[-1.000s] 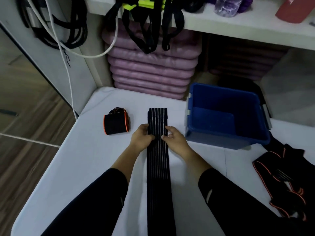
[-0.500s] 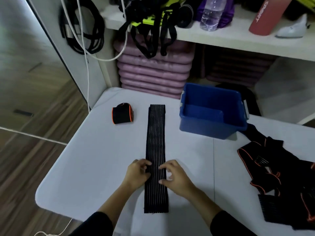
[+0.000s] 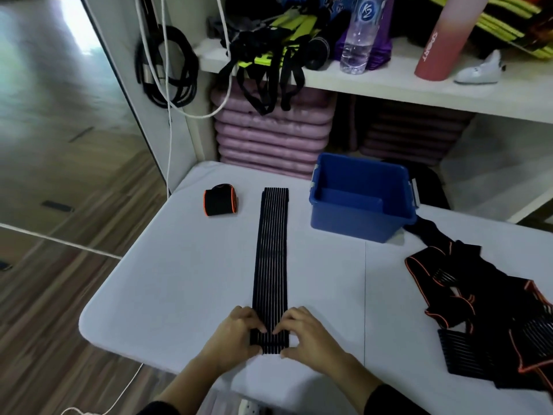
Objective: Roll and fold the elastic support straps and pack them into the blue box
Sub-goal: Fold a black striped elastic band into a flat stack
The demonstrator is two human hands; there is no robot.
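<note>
A long black ribbed elastic strap (image 3: 271, 253) lies flat and straight down the middle of the white table (image 3: 185, 274). My left hand (image 3: 232, 339) and my right hand (image 3: 305, 336) pinch its near end from either side, fingers on top and thumbs at the end edge. A rolled black strap with orange trim (image 3: 220, 204) sits to the strap's left at the far end. The blue box (image 3: 362, 197) stands to the right of the strap's far end, with nothing visible inside.
A tangled heap of black and orange straps (image 3: 484, 310) covers the table's right side. Behind the table, a white shelf (image 3: 389, 85) holds bottles and gear, with purple mats (image 3: 269, 139) stacked underneath. The table's near-left corner drops to a wooden floor.
Both hands slid along the strap from near its far end back to its near end. The camera pulled back and tilted up, so the whole strap is now in view.
</note>
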